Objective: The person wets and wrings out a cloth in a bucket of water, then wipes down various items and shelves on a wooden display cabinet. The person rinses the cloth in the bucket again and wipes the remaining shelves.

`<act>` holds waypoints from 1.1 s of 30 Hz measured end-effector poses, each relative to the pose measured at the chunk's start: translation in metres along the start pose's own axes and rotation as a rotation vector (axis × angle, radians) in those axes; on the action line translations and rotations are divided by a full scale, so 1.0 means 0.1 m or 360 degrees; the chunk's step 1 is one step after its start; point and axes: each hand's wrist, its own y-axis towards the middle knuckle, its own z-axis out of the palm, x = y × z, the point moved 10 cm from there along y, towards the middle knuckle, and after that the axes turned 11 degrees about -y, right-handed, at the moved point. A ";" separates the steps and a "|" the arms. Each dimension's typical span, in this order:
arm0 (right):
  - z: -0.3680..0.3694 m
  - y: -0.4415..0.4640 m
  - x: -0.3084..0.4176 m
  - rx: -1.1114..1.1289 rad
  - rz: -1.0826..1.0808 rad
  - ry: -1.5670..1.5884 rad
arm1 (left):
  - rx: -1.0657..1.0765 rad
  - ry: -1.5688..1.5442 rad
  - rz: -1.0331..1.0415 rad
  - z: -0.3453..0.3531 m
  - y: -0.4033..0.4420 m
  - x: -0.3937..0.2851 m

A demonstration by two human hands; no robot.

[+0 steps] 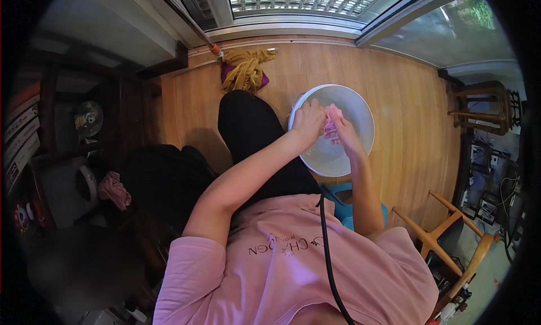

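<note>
Over a white bucket [370, 125] with water in it, both my hands are together on a wet-looking pink cloth [332, 112]. My left hand [310, 119] is closed at the cloth's left side, its fingers bent toward the bucket's middle. From the right, my right hand [345, 132] grips the same cloth, thumb on top and fingers curled beneath. The cloth is bunched up and partly hidden by the fingers. It is held above the water, inside the rim as seen from above.
A blue stool [338, 192] is partly under me. Ahead on the wooden floor [403, 122] lies a mop with a yellow-brown cloth [248, 66]. A wooden chair [445, 235] stands at right, a small wooden stool [482, 106] farther off. Dark shelves line the left. A black cable [328, 257] hangs over my shirt.
</note>
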 end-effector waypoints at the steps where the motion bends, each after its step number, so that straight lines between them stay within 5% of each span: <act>1: 0.02 0.00 0.35 -0.0073 -0.0468 -0.0002 | 0.0198 -0.0179 -0.0079 -0.09 0.00 0.09; 2: 0.06 -0.10 0.70 -0.0148 -0.0940 0.0000 | 0.0187 -0.0162 -0.0062 -0.37 0.04 0.13; 3: 0.14 -0.09 0.85 -0.0156 -0.0964 0.0013 | 0.0325 -0.0653 -0.0311 -0.56 0.04 0.29; 5: 0.45 -0.16 1.31 0.0534 -0.1074 0.1247 | 0.0367 -0.1555 -0.0737 -0.74 -0.06 0.65; 6: 0.52 -0.21 1.48 0.0539 -0.1093 0.1253 | 0.0255 -0.1968 -0.0922 -0.81 -0.13 0.84; 8: 0.78 -0.37 1.85 0.0727 -0.1163 0.1298 | -0.0293 -0.1759 -0.0791 -1.35 -0.20 1.21; 10: 0.83 -0.46 2.15 0.0697 -0.1371 0.1210 | -0.0700 -0.2385 -0.1159 -1.63 -0.47 1.59; 13: 0.86 -0.58 2.41 0.0723 -0.1613 0.1138 | -0.1065 -0.2465 -0.1068 -2.27 -0.67 1.77; 15: 1.25 -0.83 2.52 0.0984 -0.2000 0.0214 | -0.1331 -0.2597 -0.0951 -2.62 -0.76 1.76; 16: 1.45 -0.99 2.48 0.1193 -0.1897 -0.0113 | -0.1378 -0.2566 -0.0934 -2.74 -0.79 1.78; 19: 1.73 -1.11 2.68 0.1106 -0.1927 -0.0118 | -0.1414 -0.2911 -0.0845 -2.93 -0.82 1.79; 21: 2.08 -1.15 2.88 0.0913 -0.1992 -0.0143 | -0.0643 -0.3115 -0.0491 -2.96 -0.59 1.44; 22: 2.34 -1.21 2.92 0.1010 -0.1918 -0.0132 | -0.1223 -0.2854 -0.0646 -2.95 -0.76 1.63; 23: 2.52 -1.27 2.95 0.1108 -0.1843 -0.0123 | -0.1247 -0.2833 -0.0641 -3.00 -0.82 1.65; 25: 2.73 -1.34 3.02 0.1233 -0.1823 -0.0368 | -0.1230 -0.1895 -0.0592 -3.38 -0.96 1.62; 30: 2.43 -1.07 3.37 0.0970 -0.1843 0.0017 | -0.1085 -0.2057 -0.0784 -3.86 -1.54 1.76; 33: 2.32 -1.32 3.45 0.1497 -0.1657 0.0163 | -0.0937 -0.2414 -0.0821 -3.87 -1.72 1.72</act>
